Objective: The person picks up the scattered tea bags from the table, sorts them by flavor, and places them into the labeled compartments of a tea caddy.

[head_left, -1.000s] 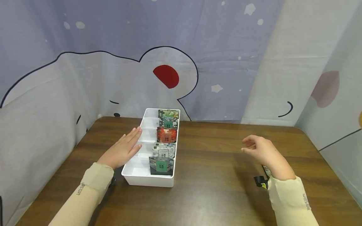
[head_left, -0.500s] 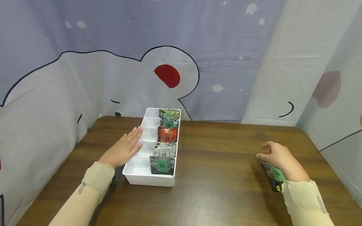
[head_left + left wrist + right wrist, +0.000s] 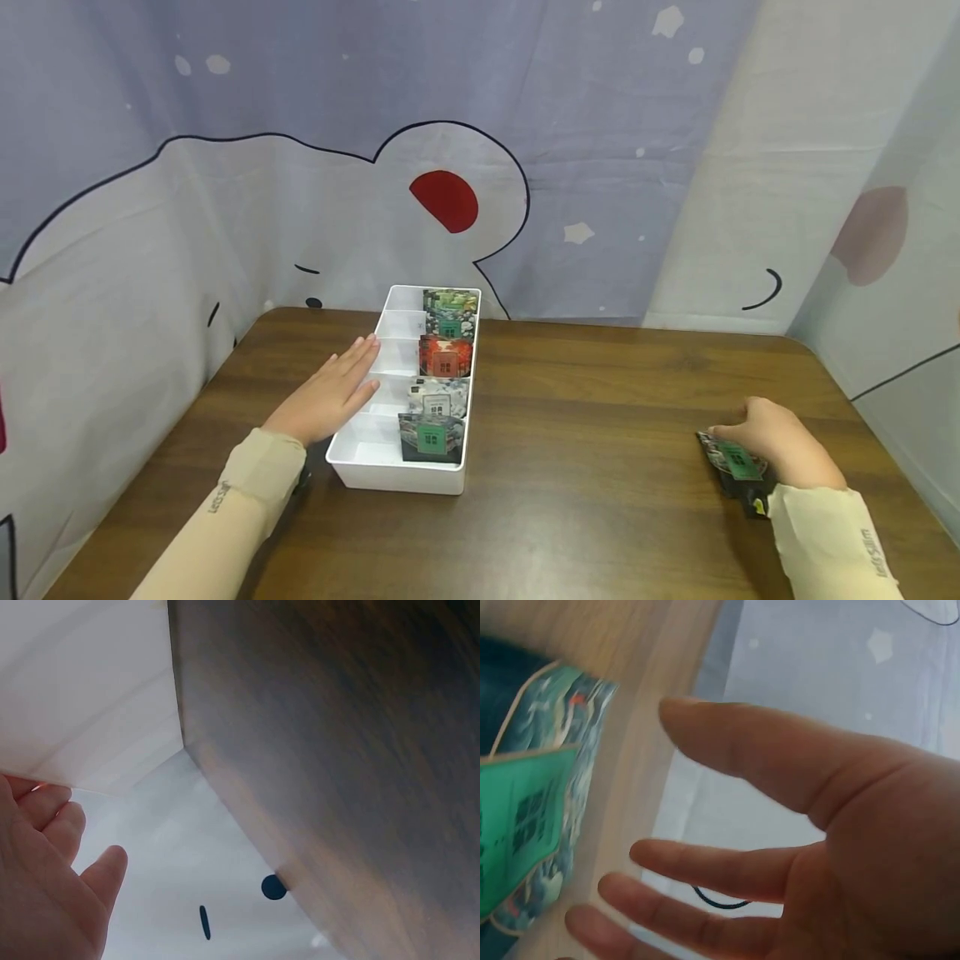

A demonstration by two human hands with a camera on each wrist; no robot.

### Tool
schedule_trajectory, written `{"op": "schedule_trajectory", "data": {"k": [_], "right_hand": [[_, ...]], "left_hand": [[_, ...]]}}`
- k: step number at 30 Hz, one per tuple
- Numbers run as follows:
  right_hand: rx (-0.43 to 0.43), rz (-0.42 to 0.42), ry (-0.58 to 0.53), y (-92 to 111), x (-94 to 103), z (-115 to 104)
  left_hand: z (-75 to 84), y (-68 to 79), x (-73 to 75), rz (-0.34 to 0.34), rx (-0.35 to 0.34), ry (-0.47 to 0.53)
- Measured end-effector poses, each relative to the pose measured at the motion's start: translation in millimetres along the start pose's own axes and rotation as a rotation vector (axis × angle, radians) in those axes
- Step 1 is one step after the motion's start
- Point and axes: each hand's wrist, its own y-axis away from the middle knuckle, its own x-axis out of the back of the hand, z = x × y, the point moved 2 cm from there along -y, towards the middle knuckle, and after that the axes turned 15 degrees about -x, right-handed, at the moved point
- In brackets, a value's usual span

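Observation:
My left hand (image 3: 324,398) rests with straight fingers at the left rim of a white divided tray (image 3: 396,478). In the left wrist view the fingertips touch the tray's underside edge, with the thumb apart. Inside the tray, tea sachets stand in a row of compartments: a dark one with a green label (image 3: 431,437) in front, then white (image 3: 437,398), red (image 3: 445,357) and green ones behind. At the right, my right hand (image 3: 783,446) hovers over a dark green-labelled tea sachet (image 3: 738,461) on the table. Its fingers (image 3: 720,866) are spread and apart from that sachet.
The brown wooden table (image 3: 577,500) stretches between the tray and the right-hand sachet. A small black item with a yellow mark (image 3: 757,504) lies by the right wrist. A printed curtain (image 3: 585,167) hangs behind the table and along its sides.
My right hand has moved rightward and down toward the table, coming over the green-labelled tea sachet, which has come more into view. The left hand has stayed at the tray.

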Motion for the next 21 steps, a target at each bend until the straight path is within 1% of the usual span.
{"op": "schedule_trajectory", "data": {"k": [4, 7, 13, 18, 21], "right_hand": [[-0.053, -0.048, -0.013, 0, -1.6, 7], [-0.079, -0.078, 0.0, 0, -2.8, 11], [-0.091, -0.077, 0.017, -3, -4.8, 15], [-0.097, -0.087, -0.006, -2, -7.4, 16], [-0.091, -0.077, -0.016, -2, -7.9, 14]], "left_hand": [[0.3, 0.5, -0.2, 0.0, 0.002, 0.002], [0.5, 0.6, -0.2, -0.001, 0.003, -0.003], [0.8, 0.0, 0.0, -0.006, 0.011, -0.003], [0.7, -0.2, -0.2, -0.007, 0.015, -0.003], [0.1, 0.2, -0.5, -0.005, 0.013, -0.005]]}}
